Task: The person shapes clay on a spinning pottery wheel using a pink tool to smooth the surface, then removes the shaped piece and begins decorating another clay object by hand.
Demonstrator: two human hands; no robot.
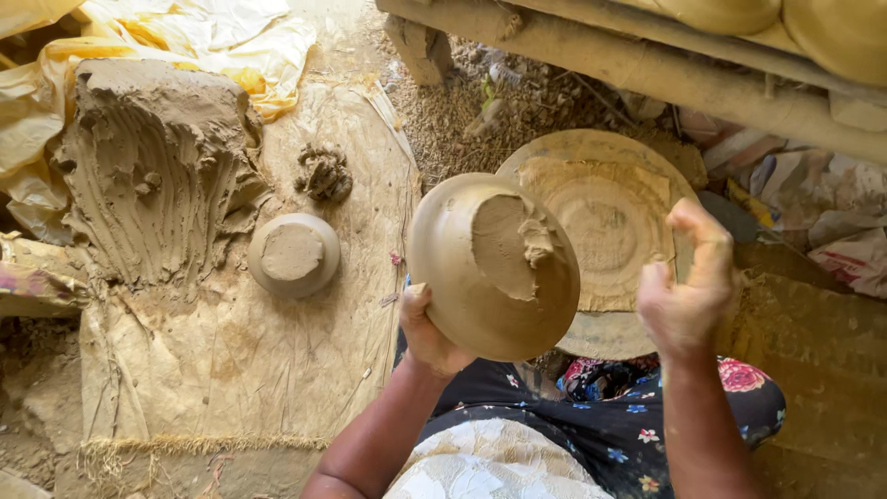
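Head view shows your clay bowl (494, 266) upside down above your lap, left hand (427, 334) gripping its near rim. Your right hand (688, 291) hovers just right, fingers loosely curled, seemingly holding nothing. Beyond lies the round wheel (605, 199); far left, a clay heap (157, 166).

Bright, warm daylight from above, soft shadows, sharp focus, slight blur at the edges.
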